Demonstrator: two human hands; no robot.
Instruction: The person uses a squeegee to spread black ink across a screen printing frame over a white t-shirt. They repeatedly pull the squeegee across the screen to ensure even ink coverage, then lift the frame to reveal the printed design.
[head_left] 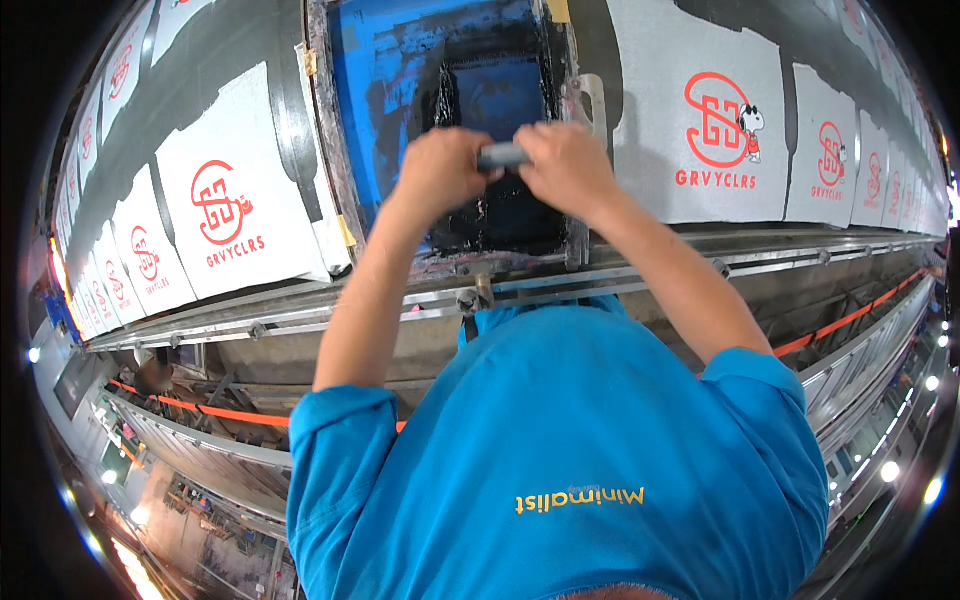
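Note:
Both my hands grip a grey bar-shaped squeegee [503, 155], whose middle shows between my fists. My left hand [440, 175] is closed round its left end and my right hand [565, 165] round its right end. Its lower edge is hidden by my hands. Under it lies a printing screen with blue mesh [365, 60], set in a narrow, ink-stained frame [328, 130]. Wet black ink [500, 225] covers much of the screen's middle and near part. A darker rectangle shows beyond my fingers.
White fabric pieces with red prints lie in a row on the dark table, some left [240, 135] and some right [640, 110] of the screen. A metal rail [400, 305] runs along the near table edge. Behind me are an orange strip [230, 413] and another long table.

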